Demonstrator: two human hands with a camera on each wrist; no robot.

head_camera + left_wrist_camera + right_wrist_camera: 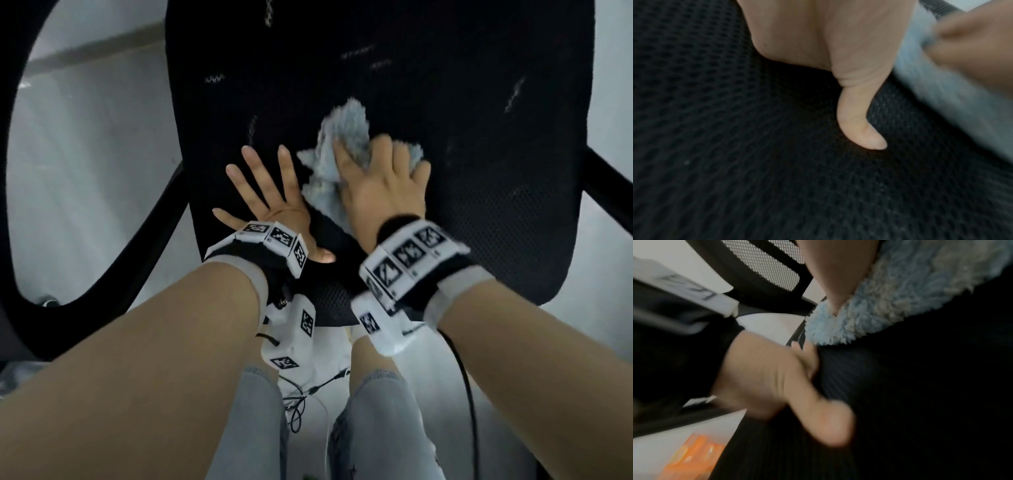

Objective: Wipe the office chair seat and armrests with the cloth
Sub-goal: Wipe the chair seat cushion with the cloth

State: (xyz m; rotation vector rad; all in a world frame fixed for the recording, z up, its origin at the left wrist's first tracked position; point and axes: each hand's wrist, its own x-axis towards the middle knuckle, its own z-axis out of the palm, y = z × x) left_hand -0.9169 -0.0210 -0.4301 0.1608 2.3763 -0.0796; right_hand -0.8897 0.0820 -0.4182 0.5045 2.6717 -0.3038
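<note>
Our left hand (270, 202) lies flat, fingers spread, to steady the black mesh chair seat (479, 171); our right hand (383, 192) presses the fluffy light-blue cloth (346, 137), fingers seemingly slightly bent.

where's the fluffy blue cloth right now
In the head view the fluffy light-blue cloth lies mid-seat on the black mesh chair seat, under the right hand, beside the flat left hand.
</note>
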